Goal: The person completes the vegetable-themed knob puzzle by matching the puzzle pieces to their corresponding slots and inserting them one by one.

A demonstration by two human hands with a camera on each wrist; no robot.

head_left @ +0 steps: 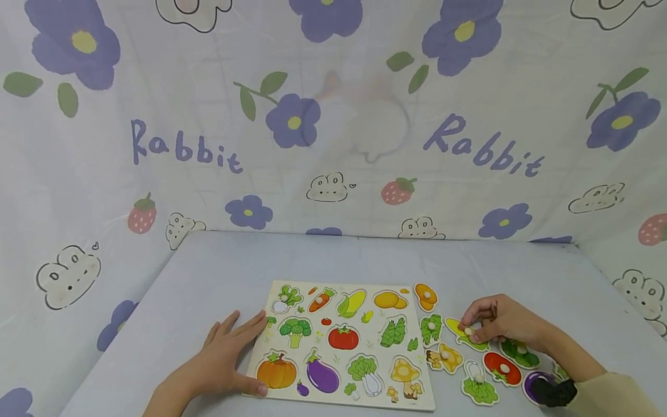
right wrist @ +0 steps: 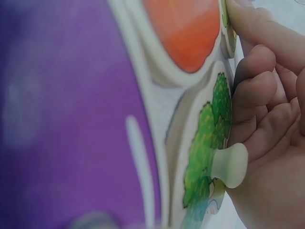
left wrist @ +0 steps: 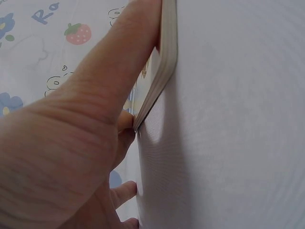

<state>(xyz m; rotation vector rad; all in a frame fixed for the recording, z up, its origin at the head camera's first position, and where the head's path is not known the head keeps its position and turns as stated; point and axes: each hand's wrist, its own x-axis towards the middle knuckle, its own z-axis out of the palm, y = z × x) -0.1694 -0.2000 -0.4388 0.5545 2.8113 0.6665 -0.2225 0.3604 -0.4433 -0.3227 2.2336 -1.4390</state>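
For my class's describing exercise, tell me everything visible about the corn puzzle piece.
The corn puzzle piece is a flat cut-out, apparently painted wood: yellow cob, green leaves, pale border. The right grip pinches it at its pale round knob, covering part of it. It slants, yellow tip toward the far left, right of the puzzle board, among other loose pieces. Whether it is lifted is unclear.

The corn piece (head_left: pixel 478 344) is yellow and green, the puzzle board (head_left: pixel 369 333) cream, the bench (head_left: pixel 161 313) pale grey; violet flowers (head_left: pixel 283 114) and red strawberries (head_left: pixel 142 220) pattern the white backdrop (head_left: pixel 198 98).
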